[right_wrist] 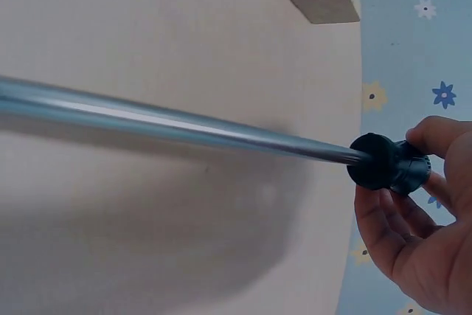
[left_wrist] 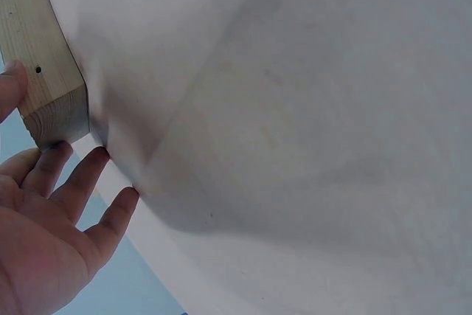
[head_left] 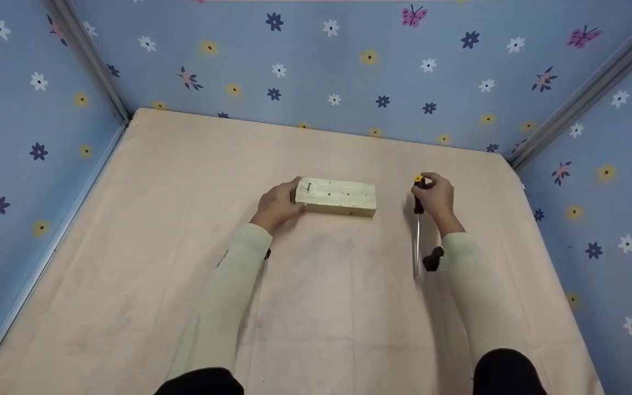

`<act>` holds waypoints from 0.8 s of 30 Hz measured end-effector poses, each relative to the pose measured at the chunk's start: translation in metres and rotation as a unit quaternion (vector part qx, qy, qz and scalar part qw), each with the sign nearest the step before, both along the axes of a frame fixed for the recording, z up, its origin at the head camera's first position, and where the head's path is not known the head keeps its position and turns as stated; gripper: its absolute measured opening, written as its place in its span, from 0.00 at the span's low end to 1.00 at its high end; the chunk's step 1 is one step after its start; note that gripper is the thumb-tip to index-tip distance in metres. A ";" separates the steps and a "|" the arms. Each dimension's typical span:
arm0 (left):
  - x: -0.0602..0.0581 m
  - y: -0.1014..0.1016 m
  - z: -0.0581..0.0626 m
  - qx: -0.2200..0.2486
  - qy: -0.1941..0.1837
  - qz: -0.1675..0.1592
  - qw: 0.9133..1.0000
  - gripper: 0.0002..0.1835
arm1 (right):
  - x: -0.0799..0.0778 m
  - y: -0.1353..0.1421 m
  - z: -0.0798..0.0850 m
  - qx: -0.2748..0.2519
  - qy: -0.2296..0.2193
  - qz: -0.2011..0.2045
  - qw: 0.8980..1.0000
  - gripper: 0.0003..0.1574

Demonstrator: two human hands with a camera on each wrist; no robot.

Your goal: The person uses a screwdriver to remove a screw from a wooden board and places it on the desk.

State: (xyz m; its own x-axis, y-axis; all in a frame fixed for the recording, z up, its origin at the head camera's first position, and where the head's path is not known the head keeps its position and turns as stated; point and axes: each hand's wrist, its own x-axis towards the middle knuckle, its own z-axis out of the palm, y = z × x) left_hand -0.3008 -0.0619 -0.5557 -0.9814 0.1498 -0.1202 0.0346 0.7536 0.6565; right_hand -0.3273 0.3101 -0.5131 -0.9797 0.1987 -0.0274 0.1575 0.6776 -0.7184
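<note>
A pale wooden block (head_left: 336,196) lies in the middle of the cloth, with several small dark holes in its top. Near the block's left end a screw (head_left: 309,187) stands up out of the wood. My left hand (head_left: 278,206) holds that end, the thumb on the near side and fingertips at the end face, as the left wrist view shows. To the right of the block, my right hand (head_left: 438,195) grips a screwdriver (head_left: 418,198) by its black and yellow handle. Its long metal shaft (right_wrist: 177,125) points back toward me, apart from the block.
A cream cloth (head_left: 184,164) covers the table. Blue flowered panels (head_left: 327,66) stand behind it and on both sides, joined by grey metal posts (head_left: 94,60). Small black devices (head_left: 433,259) are worn at the wrists.
</note>
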 end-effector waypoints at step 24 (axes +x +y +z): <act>0.000 -0.002 -0.002 0.017 0.007 -0.001 1.000 0.38 | 0.000 0.009 -0.032 0.010 -0.102 -0.021 0.995 0.30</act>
State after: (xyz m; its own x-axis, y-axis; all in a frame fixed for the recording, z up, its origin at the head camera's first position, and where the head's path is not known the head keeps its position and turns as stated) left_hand -0.3006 -0.0639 -0.5581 -0.9829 0.1547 -0.1004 0.0455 0.7309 0.6810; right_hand -0.3270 0.3194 -0.5452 -0.9451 0.2415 -0.2202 0.3267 0.6810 -0.6554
